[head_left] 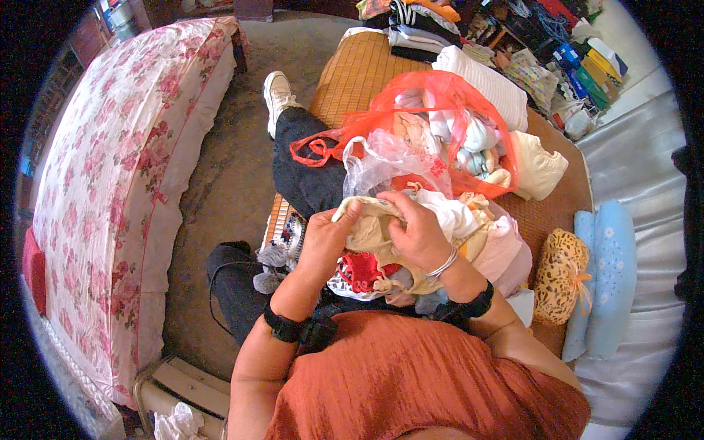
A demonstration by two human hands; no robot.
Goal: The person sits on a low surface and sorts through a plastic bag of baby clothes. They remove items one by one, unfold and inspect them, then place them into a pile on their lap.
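Between my two hands I hold a small cream-coloured garment [367, 233] by its upper edge. My left hand [328, 236] is closed on its left side, the thumb pressed along the band. On the other side my right hand [418, 233] pinches the same edge. The cloth hangs over my lap, where a red piece of cloth [359, 271] and patterned fabric lie beneath it. To the right spreads a pile of pale clothes [502, 253]. Just beyond my hands, a clear plastic bag [381, 161] lies against a red plastic bag [484, 110] holding several light garments.
I sit on a bed with a woven mat [352, 70]. Folded clothes [422, 33] are stacked at its far end. A leopard-print bundle [561, 275] and a blue pillow [614, 279] lie at right. Left are a flower-covered bed [132, 154] and a chair [183, 389].
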